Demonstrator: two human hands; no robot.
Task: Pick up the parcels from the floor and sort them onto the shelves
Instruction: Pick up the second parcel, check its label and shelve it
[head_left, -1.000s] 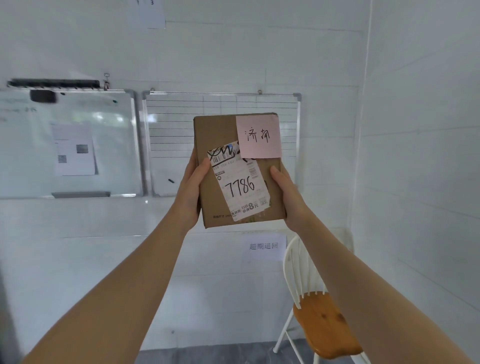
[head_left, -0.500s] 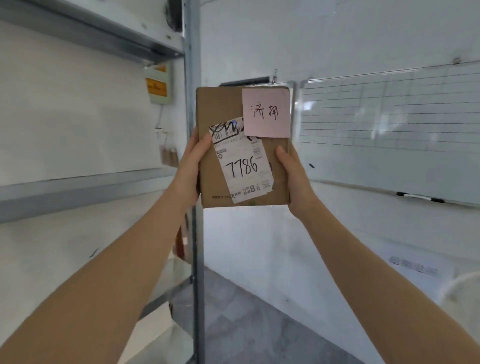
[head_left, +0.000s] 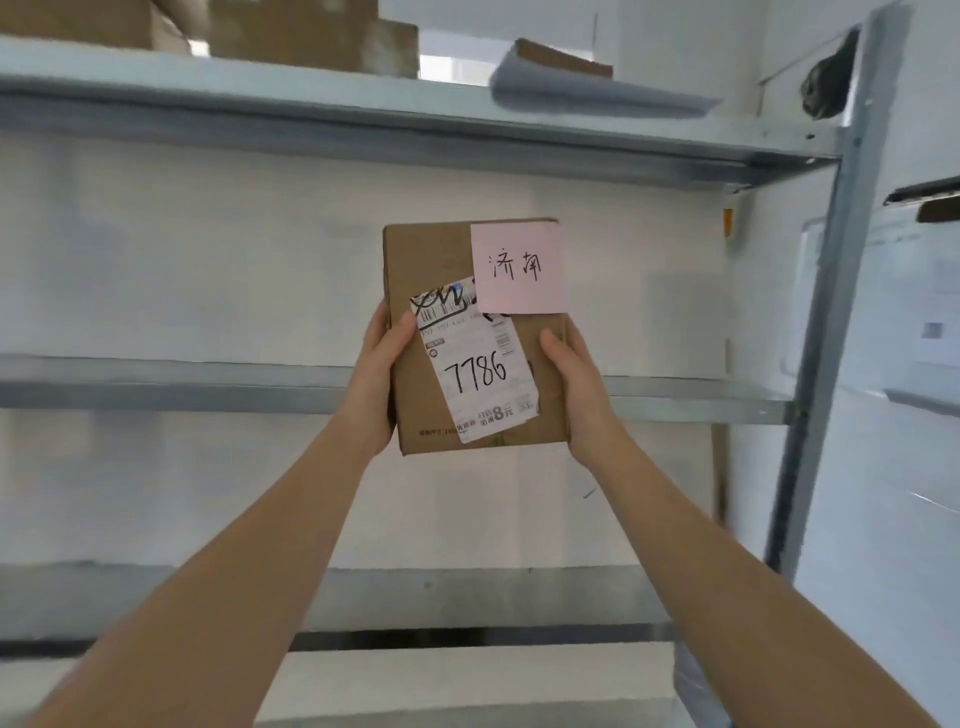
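I hold a brown cardboard parcel (head_left: 431, 260) upright at chest height in front of a metal shelf rack. It carries a pink note with handwriting at its top right and a white shipping label marked 7786. My left hand (head_left: 376, 374) grips its left edge and my right hand (head_left: 579, 387) grips its right edge. Behind the parcel runs the middle shelf (head_left: 156, 382), with the top shelf (head_left: 311, 111) above and a lower shelf (head_left: 467, 597) below.
Several cardboard boxes (head_left: 311, 31) and a flat grey-wrapped parcel (head_left: 587, 88) lie on the top shelf. The rack's steel upright (head_left: 826, 312) stands at the right, with a whiteboard (head_left: 914, 312) on the wall beyond it.
My view has swung left from the whiteboards to the shelf rack. The parcel stays in both hands, held the same way.
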